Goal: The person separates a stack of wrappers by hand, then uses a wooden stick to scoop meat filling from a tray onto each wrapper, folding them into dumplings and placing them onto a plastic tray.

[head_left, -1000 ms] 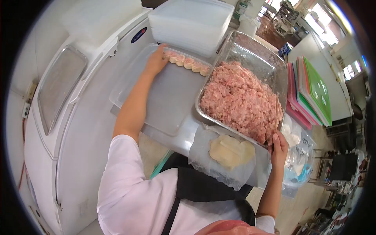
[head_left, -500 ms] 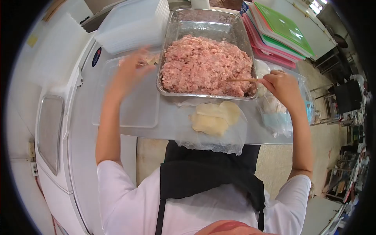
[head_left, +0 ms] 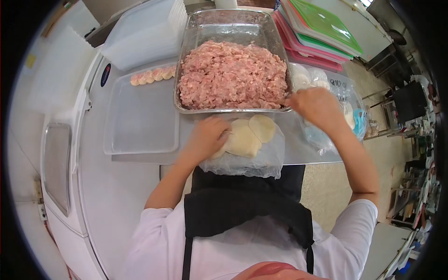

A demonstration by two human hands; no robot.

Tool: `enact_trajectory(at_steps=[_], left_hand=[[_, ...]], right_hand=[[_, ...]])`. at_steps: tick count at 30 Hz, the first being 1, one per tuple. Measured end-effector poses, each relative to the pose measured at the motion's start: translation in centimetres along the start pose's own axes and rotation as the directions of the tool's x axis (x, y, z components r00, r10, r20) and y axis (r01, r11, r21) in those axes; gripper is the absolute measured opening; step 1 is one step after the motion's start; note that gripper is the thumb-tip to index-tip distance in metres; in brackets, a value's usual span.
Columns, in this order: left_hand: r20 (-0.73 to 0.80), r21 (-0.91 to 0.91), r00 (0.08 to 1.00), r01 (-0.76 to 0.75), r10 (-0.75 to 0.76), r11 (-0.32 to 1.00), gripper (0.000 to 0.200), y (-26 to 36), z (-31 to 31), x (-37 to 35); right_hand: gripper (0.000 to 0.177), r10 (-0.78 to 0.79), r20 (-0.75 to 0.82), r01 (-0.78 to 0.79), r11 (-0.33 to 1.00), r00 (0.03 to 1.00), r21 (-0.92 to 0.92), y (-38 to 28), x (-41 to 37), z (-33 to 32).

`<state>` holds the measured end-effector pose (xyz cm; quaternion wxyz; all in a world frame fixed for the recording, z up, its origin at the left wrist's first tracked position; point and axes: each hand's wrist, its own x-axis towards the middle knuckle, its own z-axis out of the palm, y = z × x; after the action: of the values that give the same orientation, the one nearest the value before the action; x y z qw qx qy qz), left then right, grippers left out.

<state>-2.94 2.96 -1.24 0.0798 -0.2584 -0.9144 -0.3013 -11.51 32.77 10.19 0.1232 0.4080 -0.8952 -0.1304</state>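
Note:
Pinkish ground meat (head_left: 233, 74) fills much of a metal tray (head_left: 233, 17). My right hand (head_left: 313, 106) is closed at the tray's front right corner, around something like the end of a stick that is mostly hidden. Round pale dough wrappers (head_left: 242, 140) lie on a plastic bag (head_left: 268, 163) in front of the tray. My left hand (head_left: 210, 135) is at the left edge of these wrappers, fingers bent over them; its fingertips are partly hidden. A row of several filled dumplings (head_left: 153, 75) sits along the back edge of a translucent plastic tray (head_left: 142, 116).
Stacked clear containers (head_left: 142, 35) stand at the back left. Coloured lids (head_left: 322, 32), green, white and pink, are piled at the back right. Plastic bags with pale contents (head_left: 333, 93) lie right of the meat tray. The table's front edge runs close to the black apron (head_left: 247, 205).
My left hand has moved from the dumpling row down and right to the wrappers. My right hand has shifted slightly left, to the tray's corner. The stick in the meat is now mostly hidden.

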Motion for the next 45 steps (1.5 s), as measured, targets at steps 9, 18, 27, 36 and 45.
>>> enact_trajectory(at_steps=[9, 18, 27, 36, 45], left_hand=[[-0.034, -0.021, 0.965, -0.263, 0.262, 0.965, 0.020, 3.6, 4.4, 4.1], [-0.047, 0.045, 0.949, -0.310, 0.312, 0.950, 0.013, 3.0, 5.5, 5.1], [-0.070, 0.136, 0.929, -0.352, 0.364, 0.926, 0.018, 2.8, 6.4, 4.8], [0.047, 0.200, 0.913, -0.406, 0.405, 0.892, 0.013, 3.7, 5.1, 5.7], [0.237, -0.662, 0.971, 0.178, -0.022, 0.728, 0.023, 3.4, -1.6, 7.5]], right_hand=[[0.028, 0.179, -0.059, -0.138, 0.896, 0.982, 0.421, -0.7, -0.1, 2.4], [0.021, 0.067, -0.184, -0.017, 0.965, 0.981, 0.260, -3.2, 2.1, 3.5], [0.020, -0.050, -0.191, 0.094, 0.969, 0.980, 0.230, -5.3, 5.0, 3.2], [0.023, 0.097, -0.137, -0.037, 0.920, 0.986, 0.390, -4.4, 5.7, 1.8], [0.028, 0.282, 0.054, -0.162, 0.373, 0.958, 0.914, -3.6, 4.2, 5.1]])
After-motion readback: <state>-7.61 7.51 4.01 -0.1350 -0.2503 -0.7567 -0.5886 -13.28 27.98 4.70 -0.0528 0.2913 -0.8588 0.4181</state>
